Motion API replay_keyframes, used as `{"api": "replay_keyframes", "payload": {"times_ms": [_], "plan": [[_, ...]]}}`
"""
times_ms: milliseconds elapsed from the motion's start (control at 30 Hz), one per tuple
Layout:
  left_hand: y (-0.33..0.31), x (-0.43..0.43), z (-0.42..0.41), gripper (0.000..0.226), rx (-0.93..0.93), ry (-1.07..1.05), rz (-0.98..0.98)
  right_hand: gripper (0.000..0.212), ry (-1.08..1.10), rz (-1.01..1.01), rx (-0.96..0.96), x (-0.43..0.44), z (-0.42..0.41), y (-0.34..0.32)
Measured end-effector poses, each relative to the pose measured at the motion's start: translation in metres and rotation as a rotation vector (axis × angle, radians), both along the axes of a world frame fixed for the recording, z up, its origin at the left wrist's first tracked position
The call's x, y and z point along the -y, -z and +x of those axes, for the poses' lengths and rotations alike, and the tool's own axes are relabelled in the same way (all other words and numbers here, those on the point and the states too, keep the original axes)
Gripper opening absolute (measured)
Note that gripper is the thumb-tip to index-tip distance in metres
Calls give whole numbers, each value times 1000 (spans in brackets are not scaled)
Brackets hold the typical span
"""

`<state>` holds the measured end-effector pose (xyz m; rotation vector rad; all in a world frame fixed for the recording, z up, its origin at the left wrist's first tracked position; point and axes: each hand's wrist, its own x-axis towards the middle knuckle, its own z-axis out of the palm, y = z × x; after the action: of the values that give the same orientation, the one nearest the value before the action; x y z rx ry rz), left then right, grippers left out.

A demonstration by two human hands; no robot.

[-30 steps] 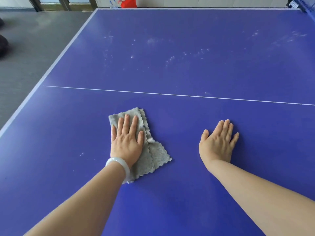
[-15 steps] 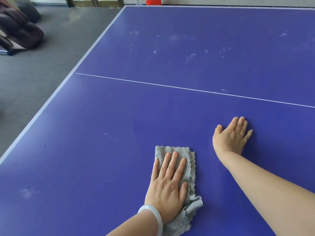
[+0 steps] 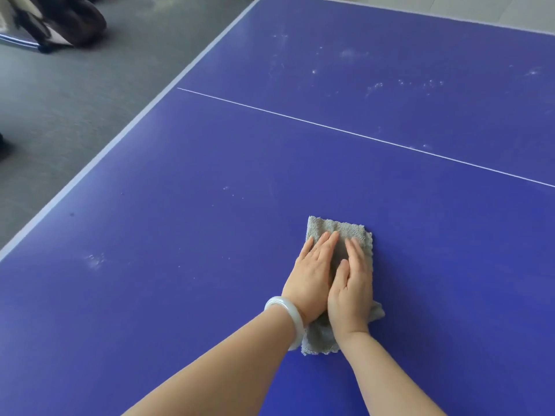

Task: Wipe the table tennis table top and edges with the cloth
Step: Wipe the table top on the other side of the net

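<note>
We find the cloth flat on the table at five o'clock of the view, well inside the edge. Both hands press it, presumably for firmer wiping pressure. The left hand and right hand lie touching, fingers straight toward twelve o'clock, grasping nothing. Dust specks show at one o'clock.

The left forearm and right forearm run bare along their whole visible length from the bottom edge of the frame to the left hand and right hand at lower centre. Round the left wrist sits a single smooth, thick bangle, milky white, faintly translucent and glossy.
</note>
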<state>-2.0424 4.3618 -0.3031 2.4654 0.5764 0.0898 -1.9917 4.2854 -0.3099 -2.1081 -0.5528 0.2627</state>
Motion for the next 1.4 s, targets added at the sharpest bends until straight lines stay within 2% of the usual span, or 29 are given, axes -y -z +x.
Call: {"api": "replay_keyframes", "payload": {"times_ms": [67,200,300,433,533,667,800,900,967,1000,1067,1133,1200,1233,1300,1400], "plan": [[-8,-6,-32,52,78,-72,-34,45,-125,-196,154,-6,-5,6],[-4,-12,-141,53,23,-384,178,62,-228,-562,376,-15,-11,15],[1,-24,-207,56,-132,-561,268,65,-267,-681,423,-18,-12,17],[9,-32,-226,63,-235,-536,300,63,-286,-786,479,-18,-11,16],[16,-34,-227,62,-263,-540,319,69,-305,-769,483,-17,-26,13],[22,-36,-229,63,-298,-536,324,65,-480,-665,535,2,-82,11],[22,-36,-229,64,-288,-528,318,62,-718,-639,633,10,-47,11],[23,-36,-229,63,-266,-538,314,59,-543,-748,553,-15,-10,8],[22,-35,-228,63,-256,-531,309,60,-394,-784,479,-30,-20,8],[22,-35,-228,63,-257,-528,307,60,-389,-779,472,-32,-36,8],[21,-35,-229,64,-259,-531,308,59,-525,-723,549,-16,-78,12],[22,-35,-229,63,-261,-532,312,60,-763,-633,619,18,-98,10],[23,-35,-229,60,-255,-537,316,60,-951,-549,656,41,-82,8],[23,-35,-229,60,-249,-541,316,59,-971,-535,685,44,-64,9],[24,-35,-228,57,-235,-545,316,58,-814,-571,663,35,-27,10],[25,-36,-229,56,-234,-548,322,59,-414,-726,491,-4,-21,11]]}}
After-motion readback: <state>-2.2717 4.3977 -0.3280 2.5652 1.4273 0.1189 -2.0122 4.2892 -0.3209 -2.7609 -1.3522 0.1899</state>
